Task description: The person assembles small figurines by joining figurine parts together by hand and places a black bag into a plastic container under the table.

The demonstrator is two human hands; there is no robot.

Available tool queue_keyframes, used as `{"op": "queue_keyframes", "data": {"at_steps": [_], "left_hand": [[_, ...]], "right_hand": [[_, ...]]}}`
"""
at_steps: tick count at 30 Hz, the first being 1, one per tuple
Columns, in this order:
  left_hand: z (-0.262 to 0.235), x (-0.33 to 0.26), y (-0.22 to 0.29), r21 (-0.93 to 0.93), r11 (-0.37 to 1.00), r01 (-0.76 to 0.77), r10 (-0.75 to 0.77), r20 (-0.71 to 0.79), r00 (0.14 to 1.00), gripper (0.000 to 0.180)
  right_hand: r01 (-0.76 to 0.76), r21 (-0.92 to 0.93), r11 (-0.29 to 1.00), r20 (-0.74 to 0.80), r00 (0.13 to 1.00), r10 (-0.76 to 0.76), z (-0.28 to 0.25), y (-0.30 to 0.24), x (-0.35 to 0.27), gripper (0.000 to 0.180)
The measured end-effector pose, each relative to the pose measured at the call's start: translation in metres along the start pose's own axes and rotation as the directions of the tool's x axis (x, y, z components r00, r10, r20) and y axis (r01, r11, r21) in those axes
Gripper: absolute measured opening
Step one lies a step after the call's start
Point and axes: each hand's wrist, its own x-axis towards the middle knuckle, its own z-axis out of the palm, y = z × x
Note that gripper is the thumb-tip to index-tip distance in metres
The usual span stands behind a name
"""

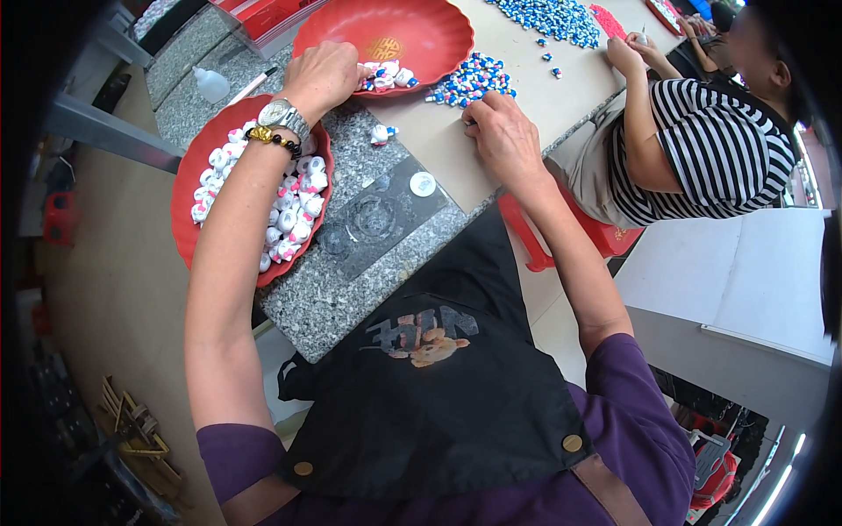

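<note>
My left hand (323, 81), with a watch and a beaded bracelet at the wrist, reaches over the near rim of a red scalloped tray (421, 35). Its bent fingertips are at a small heap of white, blue and pink figures (386, 77) in that tray; what they grip is mostly hidden. Under my left forearm, a second red scalloped tray (182, 188) holds many white figures with pink parts (294, 210). My right hand (507, 136) rests on the tabletop, fingers curled together beside a pile of small blue-and-white pieces (474, 81). Anything in that pinch is too small to name.
One figure (382, 134) lies on the grey stone top near a dark flat plate (373, 219) with a round white disc (422, 184). A squeeze bottle (211, 85) and a pen (254, 85) lie beyond. A co-worker in a striped shirt (702, 149) sits at right.
</note>
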Motion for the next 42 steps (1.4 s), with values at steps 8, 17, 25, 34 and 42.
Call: {"op": "queue_keyframes", "data": {"at_steps": [8,17,25,34,42], "left_hand": [[-0.037,-0.072,0.008,-0.765,0.643,0.023,-0.229,-0.163,0.96,0.038],[-0.032,-0.196,0.087,-0.452,-0.858,0.245,0.014,0.456,0.89,0.024],[-0.021,-0.204,0.113,-0.532,-0.79,0.305,0.04,0.452,0.891,0.028],[0.007,-0.213,0.101,-0.537,-0.811,0.233,0.061,0.317,0.946,0.037],[0.013,-0.216,0.096,-0.558,-0.809,0.182,0.011,0.296,0.955,0.043]], "right_hand": [[0.017,0.087,0.996,-0.125,0.992,-0.006,0.001,-0.008,0.001,0.008],[-0.435,0.867,-0.244,0.469,0.878,0.1,-0.033,-0.047,-0.02,0.023],[-0.483,0.763,-0.43,0.512,0.857,-0.055,-0.041,-0.063,-0.041,0.023],[-0.472,0.761,-0.446,0.516,0.856,-0.027,-0.04,-0.059,-0.046,0.02],[-0.503,0.84,-0.203,0.533,0.836,0.13,-0.046,-0.055,-0.048,0.022]]}}
